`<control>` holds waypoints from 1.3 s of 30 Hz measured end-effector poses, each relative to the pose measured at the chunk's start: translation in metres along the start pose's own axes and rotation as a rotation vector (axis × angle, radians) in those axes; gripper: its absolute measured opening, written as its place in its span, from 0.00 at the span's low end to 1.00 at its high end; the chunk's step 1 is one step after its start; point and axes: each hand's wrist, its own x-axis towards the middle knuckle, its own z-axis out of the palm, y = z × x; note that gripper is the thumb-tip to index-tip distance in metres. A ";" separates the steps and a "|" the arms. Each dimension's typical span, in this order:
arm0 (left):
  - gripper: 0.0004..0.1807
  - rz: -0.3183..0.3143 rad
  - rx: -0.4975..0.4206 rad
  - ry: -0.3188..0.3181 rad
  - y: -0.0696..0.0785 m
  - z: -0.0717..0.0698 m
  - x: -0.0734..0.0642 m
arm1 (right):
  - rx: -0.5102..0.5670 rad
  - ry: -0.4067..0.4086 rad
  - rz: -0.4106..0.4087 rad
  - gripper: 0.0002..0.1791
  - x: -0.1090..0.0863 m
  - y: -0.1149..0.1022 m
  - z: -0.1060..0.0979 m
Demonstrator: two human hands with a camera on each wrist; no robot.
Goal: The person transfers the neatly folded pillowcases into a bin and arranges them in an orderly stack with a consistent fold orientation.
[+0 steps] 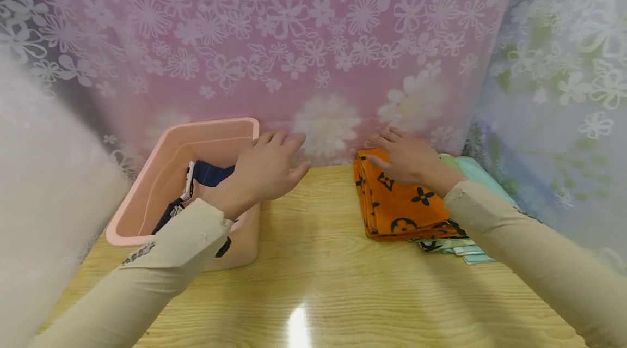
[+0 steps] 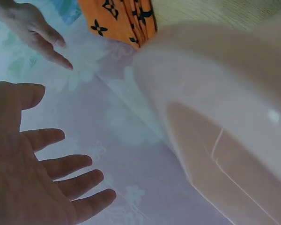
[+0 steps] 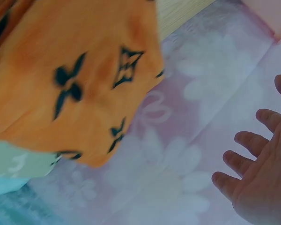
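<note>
My left hand (image 1: pixel 271 165) hovers by the right rim of a pink plastic bin (image 1: pixel 235 252), its fingers spread and nothing held. Dark blue cloth (image 1: pixel 211 174) with white-and-black edging lies inside the bin, partly hidden by my forearm. Above the far part of a folded orange cloth (image 1: pixel 406 203) with black motifs is my right hand (image 1: pixel 404 154), its fingers extended. In the right wrist view that hand (image 3: pixel 262 164) appears apart from the orange cloth (image 3: pixel 89 70). Beneath and beside the orange cloth are folded light green and turquoise cloths (image 1: pixel 482 176), partly covered by my right arm.
Everything stands on a light wood-grain table (image 1: pixel 313 261). A pink flowered sheet (image 1: pixel 294 65) hangs right behind it. Pale flowered sheeting (image 1: pixel 563 92) closes off the right side, and a whitish sheet (image 1: pixel 44 174) the left.
</note>
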 end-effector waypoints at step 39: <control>0.34 0.064 0.126 -0.101 0.076 0.118 0.069 | 0.196 -0.074 0.202 0.40 -0.083 0.098 0.065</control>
